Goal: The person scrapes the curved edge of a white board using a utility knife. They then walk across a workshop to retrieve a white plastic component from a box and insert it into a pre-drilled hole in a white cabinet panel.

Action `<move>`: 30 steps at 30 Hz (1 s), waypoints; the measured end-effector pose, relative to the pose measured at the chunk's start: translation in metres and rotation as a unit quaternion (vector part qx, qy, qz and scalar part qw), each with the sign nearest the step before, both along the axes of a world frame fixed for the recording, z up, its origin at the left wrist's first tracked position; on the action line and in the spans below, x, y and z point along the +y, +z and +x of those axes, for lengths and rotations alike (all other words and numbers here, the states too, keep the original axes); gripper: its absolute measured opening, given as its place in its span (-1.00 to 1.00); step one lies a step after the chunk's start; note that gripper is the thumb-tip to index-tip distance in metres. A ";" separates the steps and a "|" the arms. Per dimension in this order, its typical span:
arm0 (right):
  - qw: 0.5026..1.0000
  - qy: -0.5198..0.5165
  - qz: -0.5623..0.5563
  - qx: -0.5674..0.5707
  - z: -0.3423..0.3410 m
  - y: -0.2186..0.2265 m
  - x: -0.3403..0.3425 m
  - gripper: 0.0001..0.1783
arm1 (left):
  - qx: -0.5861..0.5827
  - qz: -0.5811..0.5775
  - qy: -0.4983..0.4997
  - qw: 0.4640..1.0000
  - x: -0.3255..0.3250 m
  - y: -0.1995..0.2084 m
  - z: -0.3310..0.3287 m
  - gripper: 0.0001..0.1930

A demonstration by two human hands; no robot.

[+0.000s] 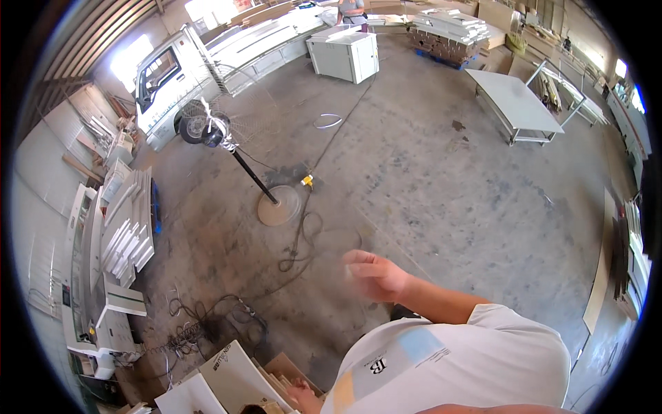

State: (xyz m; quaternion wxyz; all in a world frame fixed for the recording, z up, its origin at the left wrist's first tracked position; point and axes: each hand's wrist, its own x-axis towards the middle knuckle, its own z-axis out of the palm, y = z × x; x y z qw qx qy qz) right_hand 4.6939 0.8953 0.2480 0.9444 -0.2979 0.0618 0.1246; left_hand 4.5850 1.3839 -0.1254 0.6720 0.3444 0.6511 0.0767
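Observation:
My right hand (376, 274) is raised over the concrete floor, its fingers curled together and partly blurred. A small pale spot shows at its fingertips, too smeared to name. My left hand (303, 396) is low at the bottom edge, beside a stack of thin tan boards (279, 381). Its fingers are bent against the board edges, and what they grip is hidden. Next to it stands a white printed panel or carton (231, 378), with another white panel (189, 397) at its left. My white T-shirt hides part of the left arm.
A pedestal fan (255, 172) stands ahead on a round base. Cables (303, 241) with a yellow connector (307, 181) snake over the floor. A white truck (169, 90) is far left, a white cabinet (345, 55) far ahead with a person behind, a low table (516, 103) far right.

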 end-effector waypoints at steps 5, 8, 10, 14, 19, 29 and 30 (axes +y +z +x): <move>0.998 0.011 0.063 0.024 0.038 0.010 -0.062 -0.79 | -0.204 -0.161 -0.247 0.933 -0.035 -0.022 0.024 -0.72; 0.997 0.010 0.071 0.008 0.057 0.010 -0.104 -0.80 | -0.123 -0.105 -0.371 0.914 -0.108 -0.003 0.074 -0.71; 0.997 0.006 0.074 -0.007 0.071 0.007 -0.133 -0.82 | -0.079 -0.061 -0.442 0.891 -0.159 0.026 0.116 -0.69; 0.992 -0.010 0.122 -0.019 0.111 -0.008 -0.172 -0.83 | -0.034 0.038 -0.590 0.806 -0.208 0.049 0.191 -0.63; 0.996 -0.034 0.088 -0.007 0.177 -0.037 -0.231 -0.83 | -0.011 -0.005 -0.591 0.806 -0.237 0.004 0.300 -0.64; 0.978 -0.209 -0.006 -0.023 0.358 0.026 -0.381 -0.82 | -0.151 0.110 -0.689 0.700 -0.464 0.004 0.596 -0.76; 0.982 -0.180 -0.009 -0.054 0.387 0.038 -0.378 -0.81 | -0.137 0.299 -0.714 0.618 -0.443 -0.027 0.612 -0.75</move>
